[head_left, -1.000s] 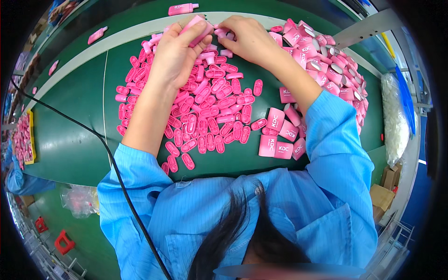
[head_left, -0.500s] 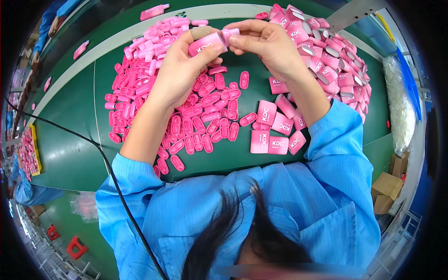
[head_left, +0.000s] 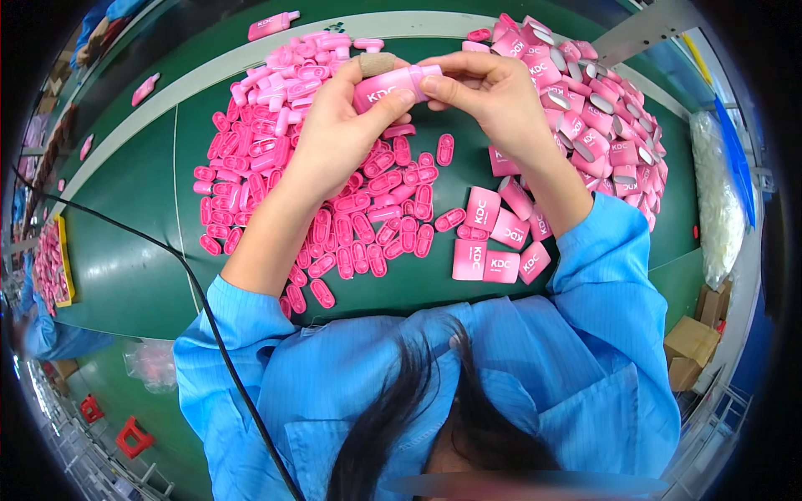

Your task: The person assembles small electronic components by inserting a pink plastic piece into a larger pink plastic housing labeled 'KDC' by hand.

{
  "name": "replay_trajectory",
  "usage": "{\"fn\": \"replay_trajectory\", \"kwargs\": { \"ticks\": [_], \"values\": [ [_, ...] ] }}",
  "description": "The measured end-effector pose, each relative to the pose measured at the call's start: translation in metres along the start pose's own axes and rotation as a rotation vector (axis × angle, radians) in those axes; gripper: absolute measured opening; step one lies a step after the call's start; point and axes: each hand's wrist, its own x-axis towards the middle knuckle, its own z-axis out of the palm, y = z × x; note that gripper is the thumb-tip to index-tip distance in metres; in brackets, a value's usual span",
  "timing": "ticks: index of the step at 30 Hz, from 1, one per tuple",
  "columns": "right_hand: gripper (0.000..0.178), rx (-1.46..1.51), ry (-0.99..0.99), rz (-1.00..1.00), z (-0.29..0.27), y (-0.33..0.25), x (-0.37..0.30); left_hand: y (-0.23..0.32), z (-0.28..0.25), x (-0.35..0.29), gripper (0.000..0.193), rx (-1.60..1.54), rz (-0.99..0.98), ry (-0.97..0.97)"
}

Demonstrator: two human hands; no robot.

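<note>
Casing [head_left: 376, 86] smooth, pink, softly boxy.

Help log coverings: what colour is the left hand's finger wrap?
Tan; the finger wrap shows best in the head view.

Left grip [head_left: 344, 121] partly hides pink casing [head_left: 380, 86]; co-worker's sleeve [head_left: 124, 7] cut off at top.

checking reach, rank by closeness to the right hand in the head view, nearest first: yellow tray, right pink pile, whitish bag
1. Right pink pile, just right of the right hand
2. Whitish bag, farther right
3. Yellow tray, far left
</note>
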Motion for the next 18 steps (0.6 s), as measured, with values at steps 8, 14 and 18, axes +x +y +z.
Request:
{"fn": "replay_trajectory", "kwargs": {
  "ticks": [8,14,18],
  "values": [
    [0.024,-0.016,-0.017,-0.035,0.0,-0.005,-0.001,0.003,0.0,-0.002,0.029,0.101,0.043,-0.025],
    [0.02,-0.09,-0.136,0.081,-0.009,-0.01,-0.001,0.005,0.001,-0.005,0.026,0.199,0.054,-0.079],
    [0.017,-0.065,-0.125,0.029,-0.007,-0.008,-0.006,0.002,0.006,-0.008,0.025,0.179,0.072,-0.073]
  ]
}}
